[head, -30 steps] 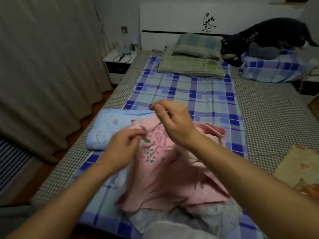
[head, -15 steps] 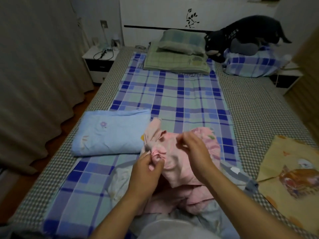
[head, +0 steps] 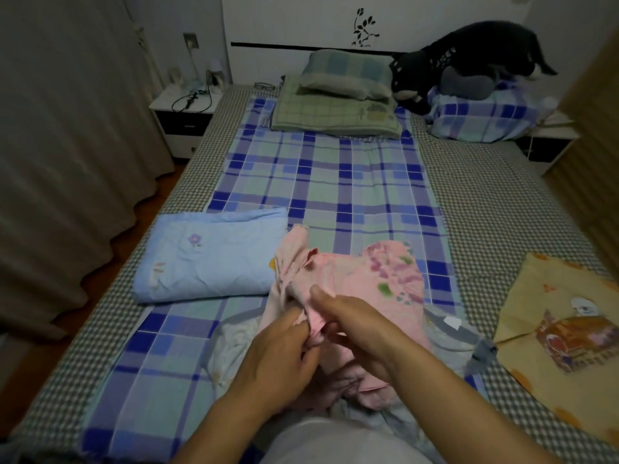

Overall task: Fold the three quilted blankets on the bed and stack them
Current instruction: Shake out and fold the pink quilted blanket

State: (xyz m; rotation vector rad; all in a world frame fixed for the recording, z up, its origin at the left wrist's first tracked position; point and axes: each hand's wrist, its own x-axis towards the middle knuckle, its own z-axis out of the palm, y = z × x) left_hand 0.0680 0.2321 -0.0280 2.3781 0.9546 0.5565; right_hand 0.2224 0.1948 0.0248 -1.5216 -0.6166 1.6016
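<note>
While both forearms reach in from the bottom edge, the left hand and the right hand meet over the pink blanket, touching each other at the fingers. Each hand is closed in a pinch on a bunched fold of the pink fabric between them. That blanket lies crumpled at the near end of the bed, on top of a pale grey-trimmed blanket that spreads out under it. Just left of the pink one, the blue blanket rests already folded into a flat rectangle, a small flower printed on its top. Off to the right, a yellow blanket with a cartoon print lies spread near the bed's edge, well apart from the hands. Farther up, a blue plaid sheet runs toward two stacked pillows at the headboard, with a dark plush toy beside them on a plaid cushion. A nightstand stands at far left by the curtain.
</note>
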